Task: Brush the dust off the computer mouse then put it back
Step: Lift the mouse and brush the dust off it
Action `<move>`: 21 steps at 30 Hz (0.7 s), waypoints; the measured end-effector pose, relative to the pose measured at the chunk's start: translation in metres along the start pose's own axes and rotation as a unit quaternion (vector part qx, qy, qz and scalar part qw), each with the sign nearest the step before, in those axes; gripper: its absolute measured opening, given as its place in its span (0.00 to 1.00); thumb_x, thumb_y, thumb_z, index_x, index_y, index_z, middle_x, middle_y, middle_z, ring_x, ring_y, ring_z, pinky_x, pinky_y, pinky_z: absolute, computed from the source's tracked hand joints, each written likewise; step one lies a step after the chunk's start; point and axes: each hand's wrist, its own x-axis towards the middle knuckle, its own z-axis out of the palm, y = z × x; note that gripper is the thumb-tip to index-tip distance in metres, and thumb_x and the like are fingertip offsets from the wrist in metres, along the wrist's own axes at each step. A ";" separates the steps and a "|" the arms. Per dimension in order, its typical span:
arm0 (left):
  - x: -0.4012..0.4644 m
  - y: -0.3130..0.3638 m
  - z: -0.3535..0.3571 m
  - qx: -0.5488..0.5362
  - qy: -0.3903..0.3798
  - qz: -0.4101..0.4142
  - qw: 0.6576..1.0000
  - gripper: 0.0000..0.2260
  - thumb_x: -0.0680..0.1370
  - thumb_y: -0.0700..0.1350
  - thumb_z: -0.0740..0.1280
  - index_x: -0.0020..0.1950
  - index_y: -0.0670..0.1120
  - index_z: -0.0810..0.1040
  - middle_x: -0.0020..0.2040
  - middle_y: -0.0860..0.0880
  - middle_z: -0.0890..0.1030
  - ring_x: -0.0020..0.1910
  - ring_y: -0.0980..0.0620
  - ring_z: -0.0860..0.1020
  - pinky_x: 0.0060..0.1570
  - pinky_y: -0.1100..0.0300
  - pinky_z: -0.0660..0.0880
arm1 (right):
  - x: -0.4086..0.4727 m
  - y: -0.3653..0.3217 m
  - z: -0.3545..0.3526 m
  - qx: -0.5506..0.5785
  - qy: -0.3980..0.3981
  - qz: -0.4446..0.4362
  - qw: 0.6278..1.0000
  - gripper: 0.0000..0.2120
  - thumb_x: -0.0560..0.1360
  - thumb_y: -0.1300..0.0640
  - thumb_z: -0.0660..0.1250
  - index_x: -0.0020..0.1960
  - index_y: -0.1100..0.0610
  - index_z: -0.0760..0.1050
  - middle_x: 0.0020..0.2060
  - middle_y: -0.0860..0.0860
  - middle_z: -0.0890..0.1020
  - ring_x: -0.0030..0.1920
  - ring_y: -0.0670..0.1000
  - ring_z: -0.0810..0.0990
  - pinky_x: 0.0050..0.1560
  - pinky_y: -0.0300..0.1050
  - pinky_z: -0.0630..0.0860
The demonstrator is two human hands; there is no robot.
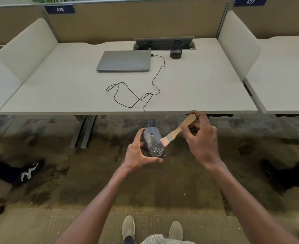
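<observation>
Mouse point(153, 144): dusty, held off the desk point(75, 95) edge above the floor, long axis pointing toward the desk.
Left hand point(138, 155): fingers grasping mouse from its left side.
Brush point(176, 132): bristles touching mouse's right flank.
Right hand point(200, 136): fingers pinching brush handle.

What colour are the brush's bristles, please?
Pale pink, on the brush in the head view.

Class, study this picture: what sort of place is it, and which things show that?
Most likely an open-plan office: numbered desk signs on partition panels dividing rows of desks, and a closed laptop on the desk.
</observation>
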 end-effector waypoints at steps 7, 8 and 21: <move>0.002 -0.002 -0.013 -0.006 0.014 0.010 1.000 0.56 0.58 0.52 0.85 0.79 0.51 0.56 0.70 0.43 0.75 0.63 0.51 0.78 0.56 0.68 0.72 | -0.002 -0.015 0.001 0.024 0.009 0.010 1.000 0.18 0.77 0.58 0.72 0.64 0.56 0.71 0.44 0.44 0.82 0.42 0.44 0.85 0.42 0.29 0.80; 0.002 -0.004 -0.015 -0.004 0.013 0.012 1.000 0.56 0.58 0.52 0.85 0.79 0.51 0.56 0.70 0.43 0.75 0.62 0.52 0.77 0.55 0.69 0.71 | -0.004 -0.017 0.003 0.023 0.010 0.010 1.000 0.17 0.77 0.58 0.72 0.63 0.56 0.71 0.44 0.45 0.82 0.42 0.45 0.85 0.42 0.31 0.81; 0.002 -0.031 -0.048 0.011 -0.013 0.016 1.000 0.57 0.58 0.52 0.85 0.79 0.50 0.55 0.68 0.41 0.76 0.60 0.53 0.77 0.57 0.64 0.72 | -0.026 -0.015 0.043 0.006 0.000 0.045 0.999 0.17 0.76 0.59 0.72 0.61 0.57 0.71 0.45 0.50 0.84 0.43 0.48 0.86 0.43 0.38 0.84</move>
